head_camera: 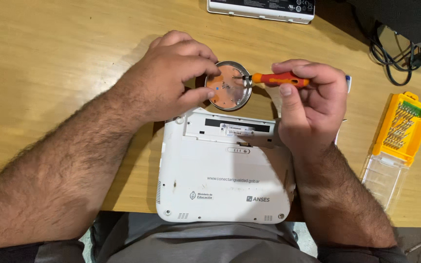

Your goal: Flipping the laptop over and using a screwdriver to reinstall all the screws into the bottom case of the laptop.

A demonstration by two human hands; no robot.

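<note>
White laptop (225, 170) upside down, batt. bay open; round tray (229, 85) orange inside.

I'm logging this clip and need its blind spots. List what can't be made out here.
- Screwdriver tip, head view: too small against the round dish, so what it touches is unclear.
- Specks in the dish: too small to identify.
- Dish's left rim: covered by the left hand fingers.
- Laptop right edge: hidden under the right hand and wrist.
- White battery: cut by the top edge.
</note>
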